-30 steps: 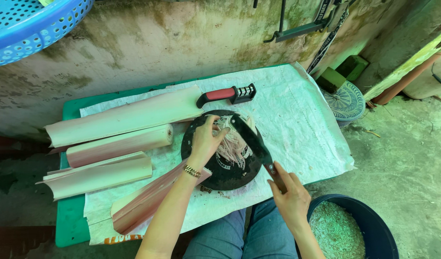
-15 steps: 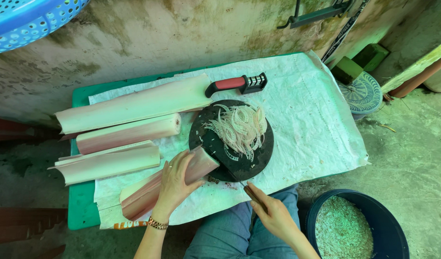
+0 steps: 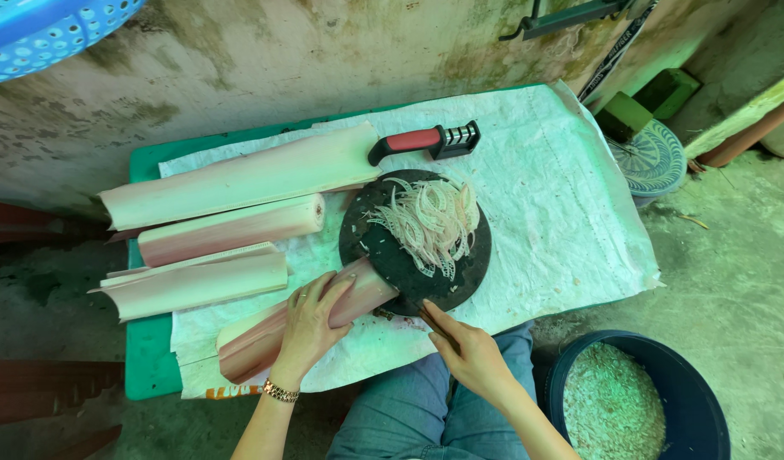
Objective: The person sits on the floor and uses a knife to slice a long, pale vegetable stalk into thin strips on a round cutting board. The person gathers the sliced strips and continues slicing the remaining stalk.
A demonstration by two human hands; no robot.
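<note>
A pinkish banana-stem section (image 3: 302, 328), its end on the round black chopping board (image 3: 371, 243), is grasped by the left hand (image 3: 311, 328), a knife handle seemingly gripped in the right hand (image 3: 469, 353), so slicing appears underway, calling for a steady cut.

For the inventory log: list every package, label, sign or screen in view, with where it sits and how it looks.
Woven sack sheet: spread flat over the green table, white, rectangular; a small patch of orange print shows at its front-left edge, under the stem piece that the left hand holds.
No other packages, signs or screens show.
</note>
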